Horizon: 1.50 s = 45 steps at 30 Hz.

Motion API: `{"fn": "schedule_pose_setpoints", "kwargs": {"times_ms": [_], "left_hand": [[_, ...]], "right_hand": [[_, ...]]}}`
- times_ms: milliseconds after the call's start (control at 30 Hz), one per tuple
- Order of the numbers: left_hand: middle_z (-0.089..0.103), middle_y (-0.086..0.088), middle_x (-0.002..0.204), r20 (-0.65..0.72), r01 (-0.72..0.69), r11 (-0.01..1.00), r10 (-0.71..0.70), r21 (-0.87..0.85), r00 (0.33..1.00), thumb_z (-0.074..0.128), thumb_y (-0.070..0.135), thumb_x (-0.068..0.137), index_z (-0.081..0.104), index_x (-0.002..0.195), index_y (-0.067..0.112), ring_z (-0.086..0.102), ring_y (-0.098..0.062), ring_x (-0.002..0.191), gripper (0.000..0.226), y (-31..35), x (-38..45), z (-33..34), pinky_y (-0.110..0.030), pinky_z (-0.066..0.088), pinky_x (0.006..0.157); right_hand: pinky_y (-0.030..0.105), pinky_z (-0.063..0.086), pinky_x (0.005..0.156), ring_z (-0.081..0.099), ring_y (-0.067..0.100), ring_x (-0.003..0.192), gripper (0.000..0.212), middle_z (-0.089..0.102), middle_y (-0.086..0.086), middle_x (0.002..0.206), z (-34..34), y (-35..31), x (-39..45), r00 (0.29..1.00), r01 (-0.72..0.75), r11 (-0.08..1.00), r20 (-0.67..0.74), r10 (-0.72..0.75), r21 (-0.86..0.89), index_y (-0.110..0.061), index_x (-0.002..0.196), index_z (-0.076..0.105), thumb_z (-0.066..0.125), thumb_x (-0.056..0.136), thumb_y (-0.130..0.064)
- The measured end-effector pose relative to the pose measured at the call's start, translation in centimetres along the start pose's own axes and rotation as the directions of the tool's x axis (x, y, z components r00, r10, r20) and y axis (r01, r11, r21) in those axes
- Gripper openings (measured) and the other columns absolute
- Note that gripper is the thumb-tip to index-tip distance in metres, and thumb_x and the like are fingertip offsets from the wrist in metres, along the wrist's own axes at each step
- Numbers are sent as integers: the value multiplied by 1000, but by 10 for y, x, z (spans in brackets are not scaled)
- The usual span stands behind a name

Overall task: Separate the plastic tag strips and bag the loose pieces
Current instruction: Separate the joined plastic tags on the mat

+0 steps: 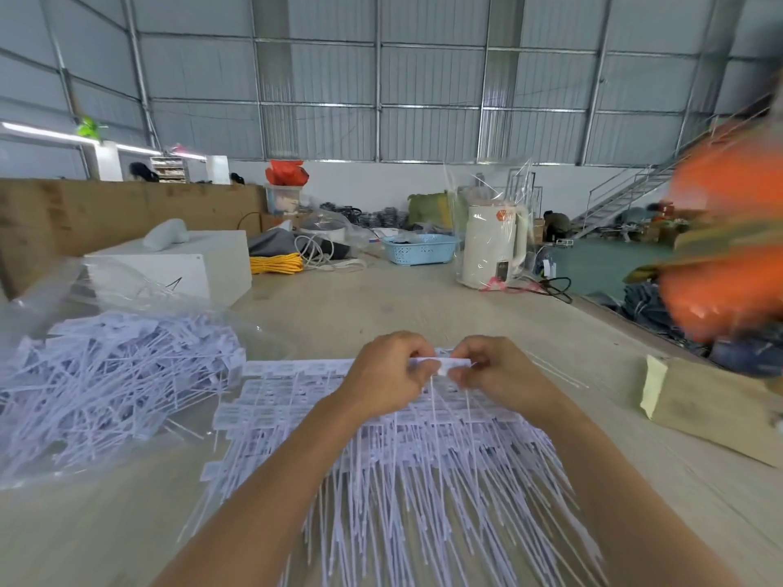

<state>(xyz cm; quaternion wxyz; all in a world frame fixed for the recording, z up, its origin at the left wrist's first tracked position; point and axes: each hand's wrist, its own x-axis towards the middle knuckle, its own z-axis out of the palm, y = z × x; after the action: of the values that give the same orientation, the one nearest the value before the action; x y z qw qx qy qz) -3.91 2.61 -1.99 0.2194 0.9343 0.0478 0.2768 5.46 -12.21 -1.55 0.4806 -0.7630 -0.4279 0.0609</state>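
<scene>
a short white tag strip (442,366) is pinched between both hands just above the middle of the table; the left hand (392,372) curls its fingers round the strip's left end and the right hand (493,374) grips the right end, the two hands nearly touching. thin white tails hang from the strip down toward the stack of joined tag strips (381,451) lying flat under the wrists, their long tails fanning toward the near edge. to the left, touching that stack's corner, a clear plastic bag (51,315) lies open on its side, holding a loose heap of separated tags (114,374) (some spill past its mouth onto the table). the pale table (381,307) carries, further back, a white box (190,264), a yellow coiled cord (276,263), a light blue basket (419,249) and a white kettle (493,243) wrapped in clear film. a cardboard box (712,400) sits at the right edge, and a blurred orange shape (728,230) fills the right side
</scene>
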Motion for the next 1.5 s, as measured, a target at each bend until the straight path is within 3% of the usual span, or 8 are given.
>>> {"fn": "schedule_pose_setpoints", "kwargs": {"times_ms": [300,633,933,1100,1233,1333,1400,1500], "left_hand": [[49,9,71,-77,110,971,-96,212,992,46,46,94,56,70,25,46,-17,81,34,-6,-10,5,-32,26,75],[52,5,63,-38,285,959,-285,6,958,44,38,97,50,60,24,59,-22,84,41,4,-8,11,-35,33,90],[37,7,49,-26,361,911,-373,-202,927,52,34,94,39,50,18,42,-16,58,49,3,-6,12,-36,34,77],[35,10,39,64,418,839,-424,-349,904,58,30,91,39,41,19,39,-14,52,55,5,-6,7,-58,33,102],[35,7,44,37,365,848,-381,-384,924,60,30,91,41,44,17,39,-16,53,52,10,-6,2,-45,42,90],[35,6,46,12,311,838,-342,-449,939,60,28,91,39,49,17,42,-11,48,48,8,-6,-4,-33,44,75],[41,8,47,-4,300,835,-340,-461,940,56,28,94,42,52,15,45,0,43,46,5,-4,-6,-31,40,72],[57,-5,67,23,320,812,-354,-489,935,48,17,97,56,60,15,57,-3,57,37,3,-5,-5,-30,39,70]], "right_hand": [[27,23,55,33,16,62,24,40,13,66,11,-2,0,994,106,989,4,-106,-102,16,76,54,60,87,-4],[29,32,63,45,33,67,21,57,35,85,19,9,3,982,186,971,6,-187,-151,15,87,62,62,88,-6],[31,43,65,59,32,72,4,67,19,78,25,9,5,963,222,958,-114,-245,-184,0,80,72,70,79,-3],[38,48,67,60,25,72,4,68,9,79,29,10,4,928,276,899,-148,-341,-339,-4,78,71,71,80,-7],[34,46,63,55,20,64,8,62,4,70,23,12,8,916,187,921,-279,-289,-342,-3,74,68,68,81,-3],[28,37,51,45,22,54,18,50,8,56,-11,30,10,845,-93,995,-528,90,21,4,68,60,65,83,-3],[21,30,42,36,17,48,25,43,5,52,-31,33,6,762,-89,803,-478,436,590,1,63,53,63,85,-3],[15,31,35,37,8,42,21,46,2,59,-37,19,4,827,-66,528,-250,503,846,-7,69,51,58,88,-4]]}}
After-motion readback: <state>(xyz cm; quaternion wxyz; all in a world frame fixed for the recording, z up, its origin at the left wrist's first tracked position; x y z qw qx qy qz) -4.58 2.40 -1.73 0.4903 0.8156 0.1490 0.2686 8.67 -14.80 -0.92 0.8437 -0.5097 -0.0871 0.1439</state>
